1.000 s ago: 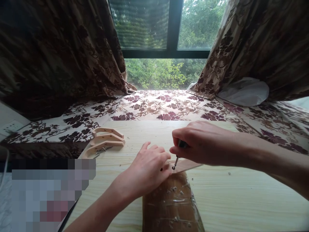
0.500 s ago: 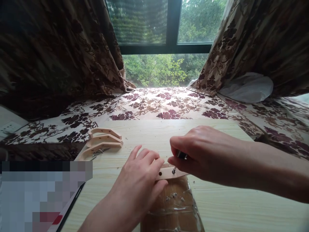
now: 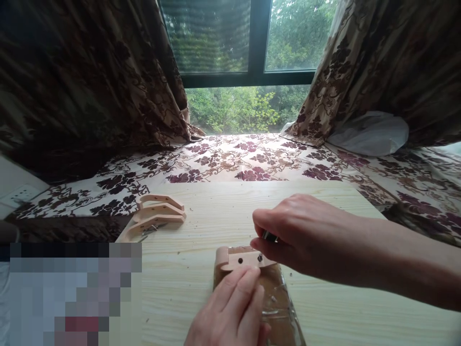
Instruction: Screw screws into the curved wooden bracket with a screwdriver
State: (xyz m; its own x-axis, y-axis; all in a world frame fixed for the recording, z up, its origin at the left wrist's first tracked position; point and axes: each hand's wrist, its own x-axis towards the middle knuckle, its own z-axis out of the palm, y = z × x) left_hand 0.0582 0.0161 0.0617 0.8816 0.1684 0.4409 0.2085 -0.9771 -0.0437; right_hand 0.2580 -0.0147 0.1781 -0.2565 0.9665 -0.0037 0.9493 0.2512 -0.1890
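Wooden piece [image 3: 248, 261] lies on brown block [image 3: 281, 300] wrapped in clear film, block on pale wood-grain surface [image 3: 345, 293]. Piece sits just beyond left hand [image 3: 234, 307] and to the left of right hand [image 3: 298, 228], lower down than its fist. Left hand: fingers drawn together, tips touching piece's near edge; can't tell whether thumb grips anything. Right hand: curled, thumb and index pinching dark-handled tool [image 3: 269, 236], mostly hidden in the fist. Metal bit [image 3: 260, 258] at right-hand hole of piece; left-hand hole [image 3: 240, 260] uncovered, dark. Rounded left end of piece in view.

Wooden parts [image 3: 163, 208], bent, with holes, grouped at far left of surface, small metal bits [image 3: 153, 228] beside them. Wall socket [image 3: 22, 196] at left, markings too small to read. Lower-left area pixelated, contents can't be told.

Vs earlier frames: left hand was over piece's left end, fingers more spread; now pulled nearer the camera, fingers closed up, left end exposed. Right hand still on tool at same hole. Wooden parts stayed grouped at left.
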